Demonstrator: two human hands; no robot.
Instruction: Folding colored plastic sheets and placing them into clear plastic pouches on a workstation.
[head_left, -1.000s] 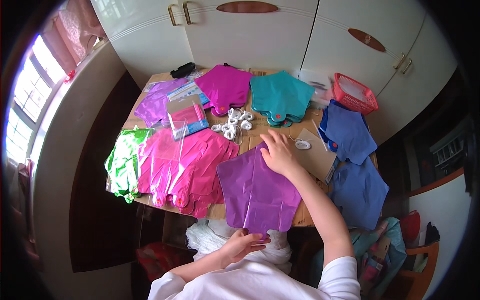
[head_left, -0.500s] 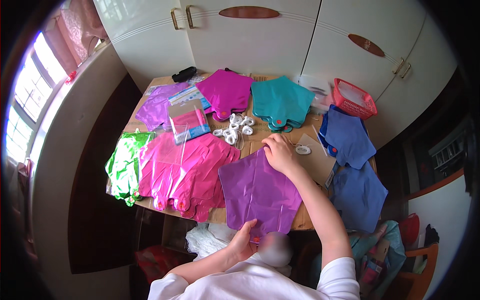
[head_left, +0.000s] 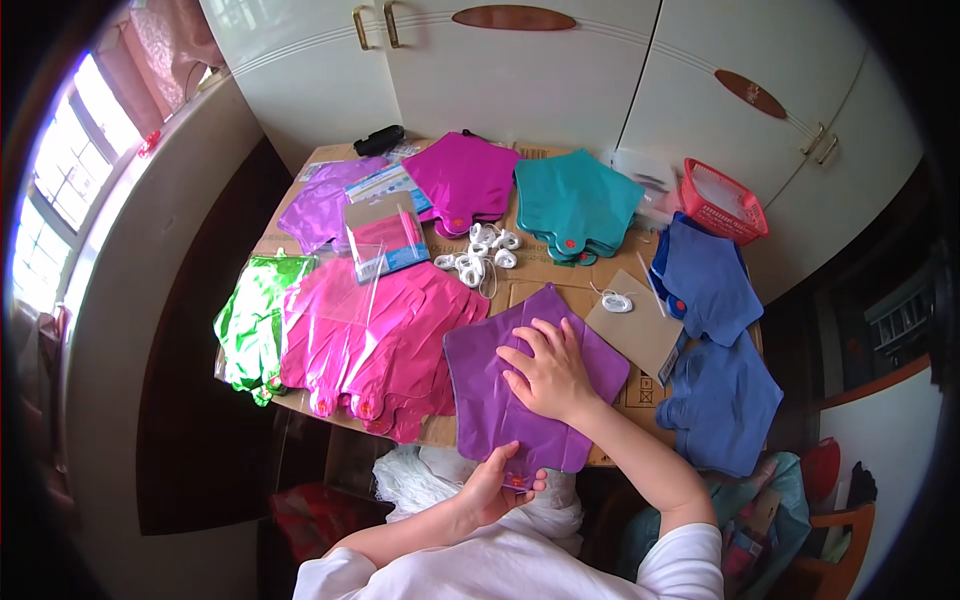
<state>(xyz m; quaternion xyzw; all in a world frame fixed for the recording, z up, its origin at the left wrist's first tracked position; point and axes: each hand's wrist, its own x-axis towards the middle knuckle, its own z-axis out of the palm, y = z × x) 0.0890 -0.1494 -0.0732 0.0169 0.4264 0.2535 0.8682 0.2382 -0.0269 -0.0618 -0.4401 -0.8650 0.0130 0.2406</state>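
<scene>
A flat purple star-shaped foil balloon (head_left: 490, 385), uninflated and faintly creased, lies at the table's near edge with its lower tip toward me. My left hand (head_left: 493, 487) grips its bottom tab, thumb on top and fingers underneath; a small red mark shows there. My right hand (head_left: 550, 373) rests on the middle of the balloon with its fingers spread, pressing nothing between them. Left of it, a pile of shiny pink balloons (head_left: 375, 330) touches or nearly touches its edge. A flat brown card (head_left: 640, 325) with a small coil of white string (head_left: 616, 303) lies to the right.
Green foil balloons (head_left: 258, 315) lie far left. Lilac (head_left: 325, 205), magenta (head_left: 465, 175) and teal (head_left: 577, 200) ones line the back, near several white string coils (head_left: 480, 250) and a packet (head_left: 388, 235). Blue balloons (head_left: 720, 400) and a red basket (head_left: 722, 205) are at right.
My right hand has let go of the balloon's top tip and come down toward me, spreading onto its middle. The balloon's upper part now lies flatter. My left hand still holds the tab.
</scene>
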